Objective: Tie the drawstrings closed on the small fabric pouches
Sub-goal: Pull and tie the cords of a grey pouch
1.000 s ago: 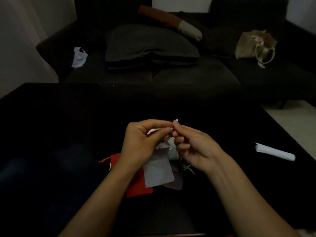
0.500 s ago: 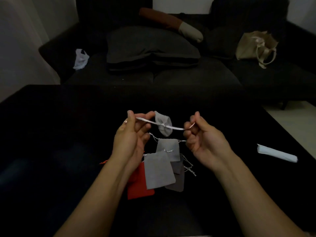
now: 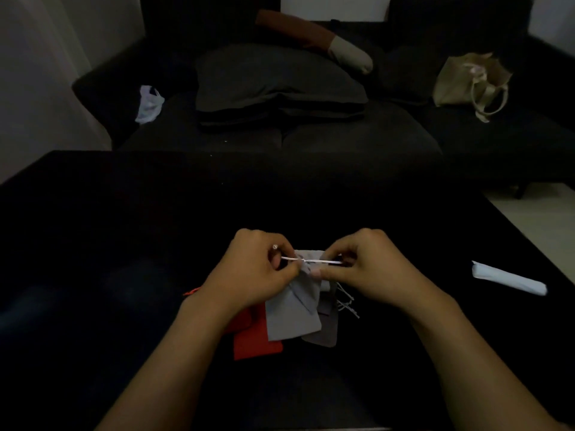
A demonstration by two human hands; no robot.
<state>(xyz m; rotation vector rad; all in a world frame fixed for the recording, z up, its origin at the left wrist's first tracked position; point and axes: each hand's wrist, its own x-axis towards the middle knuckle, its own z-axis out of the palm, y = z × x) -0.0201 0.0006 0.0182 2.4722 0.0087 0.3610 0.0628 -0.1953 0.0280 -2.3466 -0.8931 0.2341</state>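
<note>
Grey fabric bunches between your hands: the grey pouch [image 3: 303, 276] you are working on hangs just above the dark table [image 3: 124, 244], near the middle of it and a little toward the near edge. Its white drawstring [image 3: 311, 260] runs level and taut from one fist to the other, crossing over the gathered neck.

Your left hand [image 3: 258, 275] has its fingers curled in, pinching one end of the cord; your right hand [image 3: 370, 269] does the same on the other end, thumb pressed against the forefinger. Both grips look tight and close to the pouch.

Judging by the crossing at the neck, you are cinching a knot. To do it well:

- Pull both ends outward evenly, so the knot seats at the centre of the gathers and not off to one side.
- Keep the cord level; a tilt may let the knot slide up the string.
- Ease off once the neck is closed, as a thin cord could fray or snap.
- Whether this is the first or second throw cannot be told; add another if it feels loose.

Beneath your hands lie a second grey pouch [image 3: 292, 321], a darker grey pouch [image 3: 323, 332] and a red pouch [image 3: 253, 345], overlapping, with loose strings [image 3: 345, 301] trailing beside them. These seem to be waiting. A white rolled paper [image 3: 508, 278] lies well apart, toward the table's right edge.
</note>
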